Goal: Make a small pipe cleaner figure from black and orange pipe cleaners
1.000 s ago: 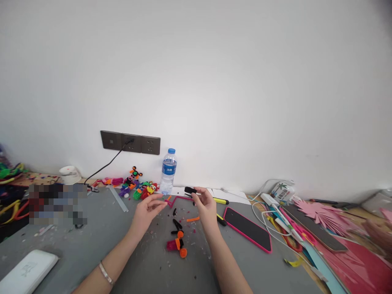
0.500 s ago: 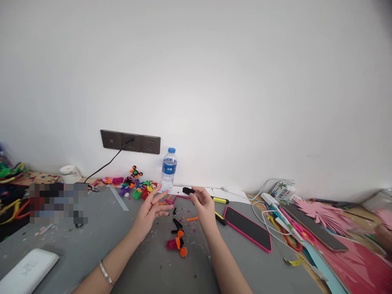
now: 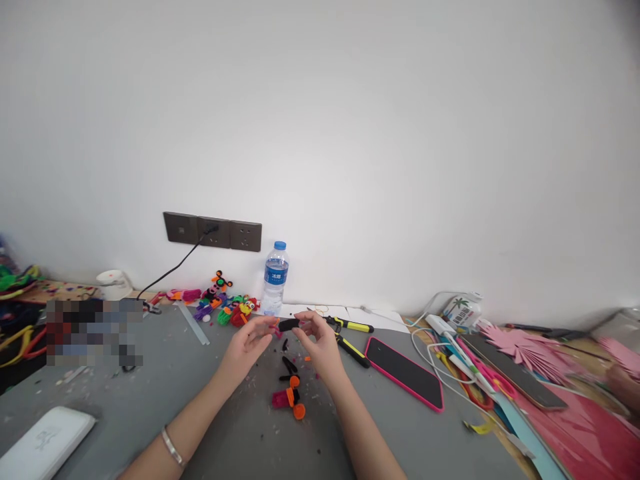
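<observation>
Water bottle [image 3: 276,279]: upright before wall [image 3: 400,167]. Fuzzy figures [image 3: 243,312]: just left of bottle. Pliers [image 3: 357,327], yellow-and-black handles: right of bottle, partly hidden by right hand [image 3: 320,340]. Phone [image 3: 405,375], pink-rimmed: farther right. Grey tabletop [image 3: 175,380]: bounded behind bottle by wall; broad stretch left and nearward, scrap-specked. Black piece [image 3: 288,325]: short, fuzzy, near bottle's base, pinched in right hand. Left hand [image 3: 250,343]: half open beside its left end; contact unclear.

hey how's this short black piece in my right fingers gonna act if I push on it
The black piece is probably light, being small next to the right hand. It looks fairly straight, so it may be somewhat stiff. Its surface isn't shiny, so it likely won't slip.
</observation>
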Motion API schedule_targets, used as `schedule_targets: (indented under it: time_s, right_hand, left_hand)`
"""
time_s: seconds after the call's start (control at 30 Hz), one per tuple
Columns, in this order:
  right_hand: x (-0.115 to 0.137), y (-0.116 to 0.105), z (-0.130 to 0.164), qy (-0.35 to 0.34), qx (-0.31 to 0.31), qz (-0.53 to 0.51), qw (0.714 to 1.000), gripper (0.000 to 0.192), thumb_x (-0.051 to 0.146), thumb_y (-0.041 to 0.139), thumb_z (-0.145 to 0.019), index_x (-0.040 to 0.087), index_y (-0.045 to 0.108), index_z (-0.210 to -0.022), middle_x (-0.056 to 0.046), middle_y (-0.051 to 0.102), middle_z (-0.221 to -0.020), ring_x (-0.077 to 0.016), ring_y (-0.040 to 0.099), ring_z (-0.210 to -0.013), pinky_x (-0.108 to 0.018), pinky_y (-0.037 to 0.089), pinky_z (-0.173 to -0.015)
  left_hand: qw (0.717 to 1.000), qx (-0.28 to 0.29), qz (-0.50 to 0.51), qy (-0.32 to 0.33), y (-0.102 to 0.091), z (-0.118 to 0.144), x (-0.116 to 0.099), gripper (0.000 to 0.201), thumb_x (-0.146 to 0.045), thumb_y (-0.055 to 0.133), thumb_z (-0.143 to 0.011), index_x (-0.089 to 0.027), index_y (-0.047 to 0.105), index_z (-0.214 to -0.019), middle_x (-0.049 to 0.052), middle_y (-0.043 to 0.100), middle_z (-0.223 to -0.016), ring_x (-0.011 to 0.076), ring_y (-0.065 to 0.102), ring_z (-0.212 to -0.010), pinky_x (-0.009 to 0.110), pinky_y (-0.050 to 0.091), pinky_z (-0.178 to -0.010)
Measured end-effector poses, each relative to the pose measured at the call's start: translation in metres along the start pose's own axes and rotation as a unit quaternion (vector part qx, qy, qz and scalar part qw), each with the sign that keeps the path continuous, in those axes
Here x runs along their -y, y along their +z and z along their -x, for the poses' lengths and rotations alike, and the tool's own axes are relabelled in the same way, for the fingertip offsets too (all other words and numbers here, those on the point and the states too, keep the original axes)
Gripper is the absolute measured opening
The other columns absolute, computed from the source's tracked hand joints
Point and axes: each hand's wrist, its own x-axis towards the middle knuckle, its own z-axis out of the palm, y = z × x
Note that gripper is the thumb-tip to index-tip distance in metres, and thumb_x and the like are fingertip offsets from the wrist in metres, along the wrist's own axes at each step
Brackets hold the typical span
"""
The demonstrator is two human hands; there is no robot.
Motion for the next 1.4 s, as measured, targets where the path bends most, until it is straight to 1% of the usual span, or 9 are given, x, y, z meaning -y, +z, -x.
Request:
schedule_targets:
  time_s: [0.13,0.27,0.4,0.47,0.6,0.67,0.87,1.1,1.4]
  right_hand:
    - [0.004,0.006,0.004,-0.037,0.049,0.028,0.998,0.013,0.020,0.059,-0.078,0.022,0.064,-0.090,-0.001,0.068,-0.088,-0.0168,0.058,-0.071,-0.031,0.045,-0.071]
    - [0.008,0.010,0.007,-0.066,0.077,0.046,0.994,0.015,0.015,0.056,-0.078,0.023,0.063,-0.089,0.000,0.067,-0.089,-0.0166,0.060,-0.075,-0.030,0.044,-0.072]
    - [0.011,0.010,0.009,-0.068,0.094,0.062,0.991,0.023,0.016,0.061,-0.077,0.023,0.063,-0.099,-0.001,0.066,-0.095,-0.0155,0.060,-0.074,-0.030,0.045,-0.075]
    - [0.012,0.010,0.010,-0.069,0.094,0.066,0.991,0.026,0.017,0.062,-0.077,0.023,0.063,-0.102,-0.001,0.067,-0.095,-0.0157,0.060,-0.074,-0.029,0.045,-0.075]
    - [0.011,0.009,0.010,-0.066,0.084,0.064,0.992,0.020,0.016,0.058,-0.079,0.022,0.065,-0.096,-0.002,0.068,-0.094,-0.0165,0.060,-0.076,-0.030,0.046,-0.074]
    - [0.010,0.009,0.009,-0.061,0.086,0.060,0.993,0.018,0.017,0.058,-0.079,0.022,0.065,-0.095,-0.002,0.069,-0.094,-0.0174,0.061,-0.078,-0.030,0.047,-0.075]
    - [0.008,0.010,0.008,-0.061,0.079,0.056,0.993,0.015,0.017,0.057,-0.079,0.023,0.063,-0.092,-0.002,0.068,-0.092,-0.0184,0.060,-0.080,-0.029,0.046,-0.073]
    - [0.011,0.010,0.009,-0.068,0.070,0.051,0.994,0.012,0.015,0.057,-0.079,0.023,0.061,-0.088,0.001,0.065,-0.085,-0.0163,0.057,-0.075,-0.028,0.045,-0.072]
    - [0.009,0.009,0.008,-0.082,0.065,0.069,0.992,0.009,0.018,0.059,-0.080,0.022,0.062,-0.088,-0.001,0.066,-0.084,-0.0173,0.057,-0.074,-0.029,0.046,-0.071]
  left_hand:
    - [1.000,0.004,-0.020,-0.014,0.002,0.000,0.000,0.036,-0.042,0.063,-0.080,-0.021,0.064,-0.109,0.010,0.068,-0.119,0.0272,0.062,-0.114,0.037,0.051,-0.095]
    - [0.999,-0.007,-0.050,-0.006,0.001,-0.003,0.006,0.034,-0.044,0.063,-0.078,-0.018,0.067,-0.100,0.010,0.073,-0.101,0.0276,0.067,-0.099,0.037,0.054,-0.084]
    - [0.998,-0.022,-0.058,0.009,0.000,-0.005,0.012,0.031,-0.042,0.063,-0.078,-0.017,0.068,-0.096,0.009,0.073,-0.093,0.0259,0.068,-0.091,0.034,0.055,-0.077]
    - [0.998,-0.028,-0.055,0.014,0.000,-0.005,0.011,0.031,-0.042,0.065,-0.076,-0.018,0.069,-0.095,0.008,0.074,-0.093,0.0257,0.068,-0.090,0.034,0.055,-0.077]
    - [0.998,-0.029,-0.048,0.014,0.000,-0.004,0.006,0.030,-0.039,0.067,-0.075,-0.019,0.069,-0.097,0.009,0.075,-0.098,0.0259,0.069,-0.092,0.036,0.055,-0.081]
    - [0.998,-0.032,-0.049,0.014,0.000,-0.003,0.005,0.029,-0.037,0.068,-0.075,-0.019,0.069,-0.097,0.008,0.075,-0.097,0.0254,0.070,-0.091,0.036,0.056,-0.080]
    - [0.991,-0.058,-0.113,0.042,0.000,-0.002,0.009,0.021,-0.037,0.066,-0.077,-0.019,0.068,-0.088,0.005,0.071,-0.086,0.0220,0.066,-0.080,0.030,0.053,-0.068]
    - [0.987,-0.064,-0.132,0.068,0.001,-0.001,0.009,0.015,-0.036,0.063,-0.080,-0.021,0.063,-0.084,0.001,0.067,-0.079,0.0189,0.063,-0.075,0.026,0.048,-0.064]
    - [0.976,-0.077,-0.181,0.096,0.000,0.000,0.001,0.012,-0.032,0.061,-0.079,-0.022,0.067,-0.085,0.002,0.071,-0.082,0.0192,0.064,-0.074,0.028,0.049,-0.065]
